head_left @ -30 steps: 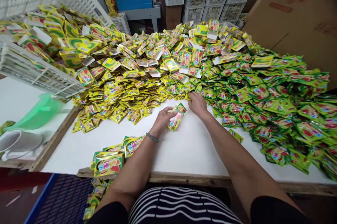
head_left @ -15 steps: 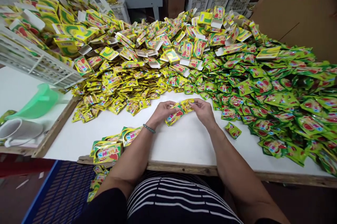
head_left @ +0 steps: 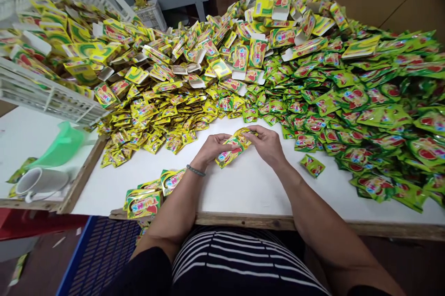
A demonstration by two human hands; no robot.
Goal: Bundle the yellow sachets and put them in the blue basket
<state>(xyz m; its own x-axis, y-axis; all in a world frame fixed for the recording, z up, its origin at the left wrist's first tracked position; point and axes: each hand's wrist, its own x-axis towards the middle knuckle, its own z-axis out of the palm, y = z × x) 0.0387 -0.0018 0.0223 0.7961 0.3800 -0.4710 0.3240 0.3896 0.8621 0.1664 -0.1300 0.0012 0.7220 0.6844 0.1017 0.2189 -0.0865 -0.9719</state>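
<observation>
1. Head view: the left hand (head_left: 212,148) grips a small printed carton (head_left: 227,158), thumb across its front and fingers behind; a beaded bracelet (head_left: 195,170) circles that wrist.
2. The right hand (head_left: 269,142) pinches a yellow sachet (head_left: 239,134) between thumb and fingers at the carton's upper end (how far in it sits, if at all, cannot be told).
3. The carton is slanted, its upper end toward the right hand, above the bare middle of the white table (head_left: 250,189).
4. Beyond the hands spreads a heap of yellow sachets (head_left: 149,117), with green sachets (head_left: 347,124) massed to the right and cartons with raised flaps (head_left: 222,46) piled behind.
5. One loose green packet (head_left: 313,165) lies apart, near the right forearm.
6. Several printed boxes (head_left: 143,203) lie at the near edge, beside the left forearm.
7. Farther left, a white mug (head_left: 43,180) lies tipped on its side near a green scoop (head_left: 57,148); a white basket (head_left: 45,94), full of cartons, leans behind them.
</observation>
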